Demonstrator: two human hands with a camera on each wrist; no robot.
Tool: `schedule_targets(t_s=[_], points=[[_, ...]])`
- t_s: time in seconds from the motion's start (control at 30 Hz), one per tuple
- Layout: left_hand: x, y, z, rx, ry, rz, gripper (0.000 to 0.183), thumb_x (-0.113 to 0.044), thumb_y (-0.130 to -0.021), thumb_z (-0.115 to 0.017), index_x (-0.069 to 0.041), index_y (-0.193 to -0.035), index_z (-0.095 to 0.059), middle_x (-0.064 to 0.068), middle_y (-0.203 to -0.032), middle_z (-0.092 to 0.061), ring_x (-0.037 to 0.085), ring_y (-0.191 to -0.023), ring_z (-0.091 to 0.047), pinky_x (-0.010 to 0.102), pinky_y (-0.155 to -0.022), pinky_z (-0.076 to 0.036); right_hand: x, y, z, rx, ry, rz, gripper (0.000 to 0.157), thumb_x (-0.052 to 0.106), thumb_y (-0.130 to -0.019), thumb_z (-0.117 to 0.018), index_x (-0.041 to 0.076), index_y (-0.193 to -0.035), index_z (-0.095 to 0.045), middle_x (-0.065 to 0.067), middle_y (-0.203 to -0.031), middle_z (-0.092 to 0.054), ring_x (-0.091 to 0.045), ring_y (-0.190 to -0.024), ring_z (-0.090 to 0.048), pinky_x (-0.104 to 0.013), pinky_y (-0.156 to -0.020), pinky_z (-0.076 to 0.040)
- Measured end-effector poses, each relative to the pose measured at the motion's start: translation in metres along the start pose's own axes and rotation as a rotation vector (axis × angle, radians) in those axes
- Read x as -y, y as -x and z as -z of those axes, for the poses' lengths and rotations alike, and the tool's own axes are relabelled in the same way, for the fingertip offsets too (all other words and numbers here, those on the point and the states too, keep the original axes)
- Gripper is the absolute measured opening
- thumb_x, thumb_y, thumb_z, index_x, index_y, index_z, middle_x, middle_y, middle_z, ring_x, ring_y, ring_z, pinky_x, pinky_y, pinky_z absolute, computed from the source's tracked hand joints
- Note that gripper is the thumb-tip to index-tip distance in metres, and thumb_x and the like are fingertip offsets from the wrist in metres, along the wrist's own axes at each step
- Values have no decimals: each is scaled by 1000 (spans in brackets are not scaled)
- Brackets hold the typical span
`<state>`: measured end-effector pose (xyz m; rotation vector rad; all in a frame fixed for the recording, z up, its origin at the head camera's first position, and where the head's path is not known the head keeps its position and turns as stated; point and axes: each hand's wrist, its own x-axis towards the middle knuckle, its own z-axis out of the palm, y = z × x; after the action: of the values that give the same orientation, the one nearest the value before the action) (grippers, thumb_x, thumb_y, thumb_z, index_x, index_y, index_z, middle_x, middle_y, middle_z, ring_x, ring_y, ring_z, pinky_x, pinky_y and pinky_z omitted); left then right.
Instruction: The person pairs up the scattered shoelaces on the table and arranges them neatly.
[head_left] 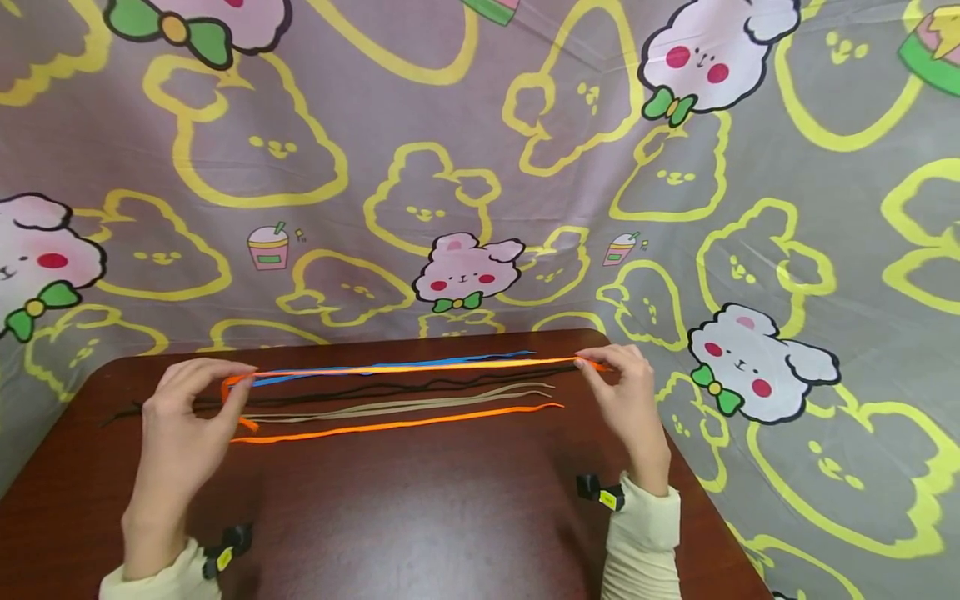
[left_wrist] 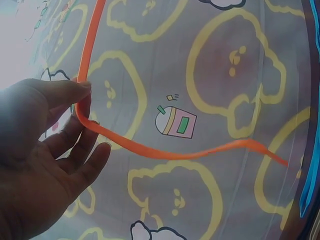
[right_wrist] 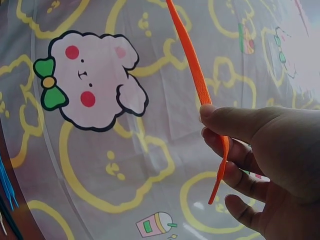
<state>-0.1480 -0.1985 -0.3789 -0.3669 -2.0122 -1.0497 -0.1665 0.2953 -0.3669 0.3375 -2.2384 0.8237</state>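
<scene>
An orange shoelace (head_left: 420,367) is stretched nearly level between the two hands, over the far part of the table. My left hand (head_left: 183,421) pinches it between thumb and fingertips, and a loose end hangs down from there; in the left wrist view that orange tail (left_wrist: 170,154) curves away from the fingers. My right hand (head_left: 626,396) pinches the lace close to its other end, whose short tip (right_wrist: 218,182) dangles below the thumb in the right wrist view. Beneath, a second orange shoelace (head_left: 405,424) lies straight across the table.
Behind that lace lie beige laces (head_left: 405,407), black laces (head_left: 390,389) and blue laces (head_left: 450,364), roughly parallel on the dark brown table (head_left: 420,517). A grey patterned cloth (head_left: 337,225) hangs behind the table and along its right side.
</scene>
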Motion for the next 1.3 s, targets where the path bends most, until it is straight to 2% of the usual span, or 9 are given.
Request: schedule_targets(t_s=[0.1, 0.17, 0.2, 0.27, 0.43, 0.53, 0.77, 1.0, 1.3], points=[[2, 0, 1, -13, 5, 0, 23, 19, -77, -74, 4, -96, -76, -3, -95, -69, -11, -104, -46, 11, -90, -32, -2, 0, 2, -14, 0, 0, 14, 1, -82, -83, 4, -95, -79, -10, -88, -75, -24, -83, -54, -31, -76, -37], [4, 0, 2, -22, 4, 3, 23, 18, -78, -74, 4, -96, -76, -14, -96, -67, -11, -102, -46, 11, -87, -32, -3, -1, 3, -26, 1, 3, 14, 0, -83, -82, 3, -96, -79, -11, -88, -75, -24, -82, -54, -32, -75, -38], [4, 0, 2, -28, 1, 5, 22, 18, -78, -74, 5, -95, -76, -11, -95, -69, -11, -102, -46, 12, -87, -32, -4, -1, 3, -34, 3, 6, 15, -1, -83, -81, 2, -97, -79, -12, -88, -75, -25, -83, -54, -32, -75, -38], [6, 1, 4, -34, -10, 17, 22, 18, -78, -74, 5, -96, -75, -24, -98, -64, -12, -101, -45, 12, -85, -31, -6, -1, 4, -45, 7, 10, 16, -2, -84, -80, 1, -99, -79, -14, -89, -75, -26, -83, -54, -33, -75, -37], [10, 0, 7, -75, -16, 39, 20, 16, -78, -76, 6, -95, -75, -40, -99, -55, -14, -100, -46, 12, -86, -31, -9, 0, 5, -67, 14, 7, 18, -5, -83, -80, -1, -101, -79, -18, -93, -76, -30, -84, -54, -41, -81, -34], [13, -1, 8, -110, -11, 45, 18, 14, -78, -76, 6, -94, -76, -41, -97, -55, -13, -99, -47, 11, -87, -31, -10, 0, 7, -80, 10, -5, 19, -6, -82, -81, -1, -100, -79, -18, -94, -76, -30, -86, -54, -44, -84, -32], [21, 0, 14, -138, -46, 81, 16, 12, -81, -75, 7, -95, -75, -46, -96, -54, -16, -99, -45, 10, -87, -30, -12, 2, 9, -108, 9, -55, 16, 0, -80, -84, 1, -95, -80, -15, -89, -77, -23, -82, -52, -20, -74, -37], [29, 3, 21, -167, -91, 153, 15, 8, -82, -77, 7, -98, -75, -49, -92, -53, -19, -96, -44, 10, -85, -29, -16, 2, 9, -111, -2, -68, 14, 0, -82, -83, -1, -95, -80, -18, -89, -76, -34, -83, -55, -33, -76, -39], [40, 5, 30, -221, -120, 219, 16, 5, -85, -75, 6, -101, -76, -50, -90, -52, -19, -92, -44, 12, -81, -29, -22, 2, 9, -128, 50, -90, 16, -5, -82, -81, -2, -98, -79, -19, -88, -76, -32, -79, -57, -26, -72, -37]])
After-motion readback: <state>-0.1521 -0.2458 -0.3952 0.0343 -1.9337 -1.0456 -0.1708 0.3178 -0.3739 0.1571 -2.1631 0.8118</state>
